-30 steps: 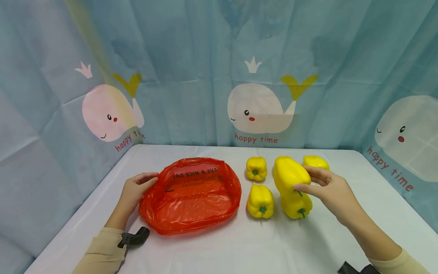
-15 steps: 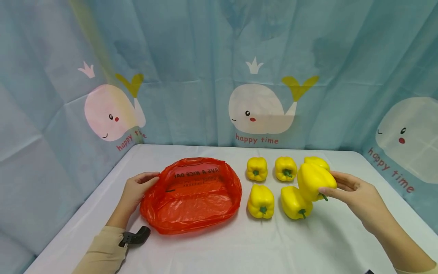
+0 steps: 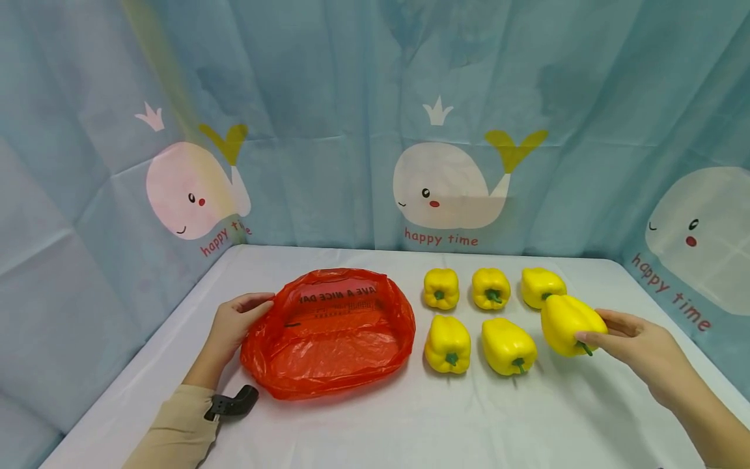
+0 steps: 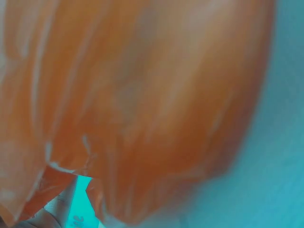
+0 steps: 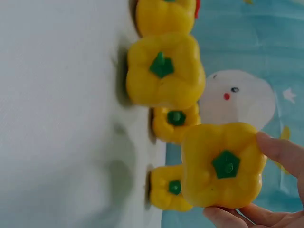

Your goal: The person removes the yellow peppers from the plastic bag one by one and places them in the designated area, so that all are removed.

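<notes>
My right hand [image 3: 644, 352] holds a yellow bell pepper [image 3: 571, 324] between thumb and fingers, its green stem facing me. In the right wrist view this held pepper [image 5: 223, 166] is raised off the white surface, with a gap between it and its shadow. At the left, my left hand [image 3: 231, 329] grips the rim of a red plastic bag [image 3: 334, 348], which lies with its mouth spread wide and printed letters inside. Translucent orange-red film of the bag [image 4: 156, 104] fills most of the left wrist view and hides the left fingers there.
Several more yellow peppers stand right of the bag: a back row with a pepper [image 3: 441, 288] at its left end, and a front row with a pepper [image 3: 508, 346] nearest the held one. A blue curtain [image 3: 328, 130] with whale prints hangs behind the white-covered table [image 3: 375, 436].
My right hand has carried its pepper rightward and lower, off from over the front-row pepper to beside it, uncovering the back-row peppers. The left hand and bag stay almost where they were.
</notes>
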`<state>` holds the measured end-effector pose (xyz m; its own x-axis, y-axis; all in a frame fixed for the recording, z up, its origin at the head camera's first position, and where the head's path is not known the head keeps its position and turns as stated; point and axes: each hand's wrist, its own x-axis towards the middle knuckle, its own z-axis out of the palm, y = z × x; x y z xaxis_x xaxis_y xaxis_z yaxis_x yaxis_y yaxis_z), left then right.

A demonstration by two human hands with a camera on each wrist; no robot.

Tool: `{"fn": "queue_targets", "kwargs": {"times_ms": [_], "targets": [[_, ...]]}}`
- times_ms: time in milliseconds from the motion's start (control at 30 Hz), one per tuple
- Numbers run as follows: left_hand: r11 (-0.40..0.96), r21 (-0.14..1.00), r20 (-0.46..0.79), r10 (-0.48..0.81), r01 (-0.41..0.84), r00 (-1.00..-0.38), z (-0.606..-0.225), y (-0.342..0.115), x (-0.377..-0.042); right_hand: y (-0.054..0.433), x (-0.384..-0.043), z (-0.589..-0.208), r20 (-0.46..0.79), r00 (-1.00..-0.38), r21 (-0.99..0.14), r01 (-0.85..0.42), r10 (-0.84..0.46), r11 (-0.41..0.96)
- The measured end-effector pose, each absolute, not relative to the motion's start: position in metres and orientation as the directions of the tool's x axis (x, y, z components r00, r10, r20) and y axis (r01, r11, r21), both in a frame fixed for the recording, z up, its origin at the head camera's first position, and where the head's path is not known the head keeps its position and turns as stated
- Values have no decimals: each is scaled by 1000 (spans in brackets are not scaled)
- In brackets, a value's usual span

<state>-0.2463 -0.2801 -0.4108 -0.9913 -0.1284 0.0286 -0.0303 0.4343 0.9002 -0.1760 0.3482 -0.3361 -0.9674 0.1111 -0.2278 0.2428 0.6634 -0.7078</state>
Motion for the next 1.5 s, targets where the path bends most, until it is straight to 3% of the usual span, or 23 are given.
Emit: {"fn": "queue_targets", "kwargs": {"times_ms": [767,1033,1233,1367,1500], "targets": [[433,901,28,-122,-28,-992,-406,-279,-252,375,-185,-373,-427,-876,-643,469,225,605],[423,906,26,-105,-21,-994,-404,-277,-252,372,-180,-369,-429,-880,-640,456,203,619],[490,871,28,-101,-26,-994,-402,-286,-243,368,-187,-363,-415,-901,-644,390,129,658],[576,818,71,-95,3,-993,-392,-292,-233,367,-190,-347,-324,-941,-609,290,102,739],[671,731,197,-27,128,-980,-364,-294,-228,366,-191,-322,-70,-993,-559,120,98,821]]}}
